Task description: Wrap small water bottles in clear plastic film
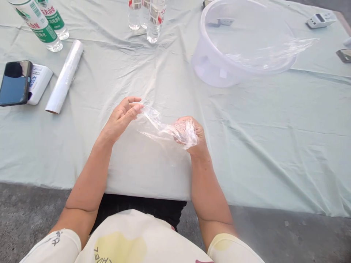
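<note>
The crumpled clear film (156,122) hangs between my right hand (200,138), closed around a bunched wad of it, and my left hand (120,117), which pinches the other end between thumb and fingers. The tablecloth (263,146) spreads beneath my grip. Beyond my left hand lies a white roll (65,76), with a phone (15,84) further left; beyond my right stands a translucent tub (206,65).

The person's bare left arm (87,179) and right arm (210,188) reached forward, slanting inward toward each other. The left grip (118,119) angled inward at the wrist (106,138), thumb and fingertips drawn together, with the index finger reaching out above the thumb. The right grip (199,136), a little nearer the body, was turned inward with its fingers curled, well apart from the left.
</note>
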The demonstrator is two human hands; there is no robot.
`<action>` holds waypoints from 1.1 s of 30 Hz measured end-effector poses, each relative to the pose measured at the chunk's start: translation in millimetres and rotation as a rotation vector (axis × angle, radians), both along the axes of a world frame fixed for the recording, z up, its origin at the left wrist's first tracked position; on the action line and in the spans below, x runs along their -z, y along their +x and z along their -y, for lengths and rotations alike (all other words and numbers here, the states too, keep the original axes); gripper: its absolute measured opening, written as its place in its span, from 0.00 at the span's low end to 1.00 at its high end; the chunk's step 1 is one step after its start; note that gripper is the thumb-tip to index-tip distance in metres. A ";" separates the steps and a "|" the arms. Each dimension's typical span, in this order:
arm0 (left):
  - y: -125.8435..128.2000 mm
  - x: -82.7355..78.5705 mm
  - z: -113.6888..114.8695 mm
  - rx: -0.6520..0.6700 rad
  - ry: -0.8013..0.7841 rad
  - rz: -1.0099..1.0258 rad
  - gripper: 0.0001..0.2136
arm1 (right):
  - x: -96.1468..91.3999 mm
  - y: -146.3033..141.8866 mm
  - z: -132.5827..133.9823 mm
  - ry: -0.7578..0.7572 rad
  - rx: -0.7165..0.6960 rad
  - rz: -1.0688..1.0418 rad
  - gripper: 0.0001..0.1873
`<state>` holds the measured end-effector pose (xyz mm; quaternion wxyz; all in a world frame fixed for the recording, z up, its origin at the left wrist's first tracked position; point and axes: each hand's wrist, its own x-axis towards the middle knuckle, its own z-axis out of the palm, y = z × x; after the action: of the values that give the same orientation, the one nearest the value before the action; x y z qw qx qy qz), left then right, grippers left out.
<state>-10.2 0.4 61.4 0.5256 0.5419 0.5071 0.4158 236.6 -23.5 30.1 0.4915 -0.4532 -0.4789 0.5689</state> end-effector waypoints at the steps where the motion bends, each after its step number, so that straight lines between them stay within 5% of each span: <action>1: 1.7 -2.5 0.1 -0.097 0.051 -0.009 0.19 | -1.7 -1.0 1.1 -0.034 -0.017 -0.047 0.17; 3: 6.4 -7.4 0.1 -0.287 0.161 -0.054 0.20 | -3.7 -2.3 2.9 -0.081 -0.026 -0.103 0.20; 5: 12.6 -11.5 -1.3 -0.315 0.173 -0.078 0.20 | -4.3 -3.2 4.7 -0.103 -0.041 -0.147 0.19; 7: 20.6 -13.0 -4.4 -0.109 -0.006 -0.083 0.21 | -5.1 -4.3 7.6 -0.105 -0.110 -0.195 0.18; 12: 43.4 -0.8 -6.6 0.688 -0.587 0.002 0.29 | -12.4 -7.4 18.5 -0.075 -0.190 -0.303 0.10; 14: 47.8 5.9 -1.1 0.792 -0.637 0.085 0.27 | -13.4 -7.6 19.1 -0.069 -0.197 -0.297 0.09; 17: 45.5 11.4 8.9 0.636 -0.586 0.158 0.22 | -8.7 -4.7 12.0 -0.075 -0.186 -0.228 0.12; 23: 22.7 10.5 14.6 0.063 -0.300 -0.008 0.15 | 6.9 6.1 -9.4 -0.218 -0.091 -0.140 0.22; 26: 8.1 9.1 12.9 -0.083 -0.211 -0.022 0.15 | 10.7 6.4 -13.1 -0.251 -0.057 -0.078 0.27; 28: 0.2 8.2 13.2 -0.029 -0.268 -0.009 0.16 | 11.7 4.4 -12.5 -0.256 -0.053 -0.054 0.28; 33: 2.0 7.6 23.8 0.368 -0.521 0.003 0.21 | 10.4 -0.8 -5.4 -0.181 -0.056 -0.067 0.22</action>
<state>-8.2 -23.4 53.8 0.7138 0.4712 0.4893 0.1704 235.8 -18.1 19.7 0.4481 -0.4631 -0.4213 0.6382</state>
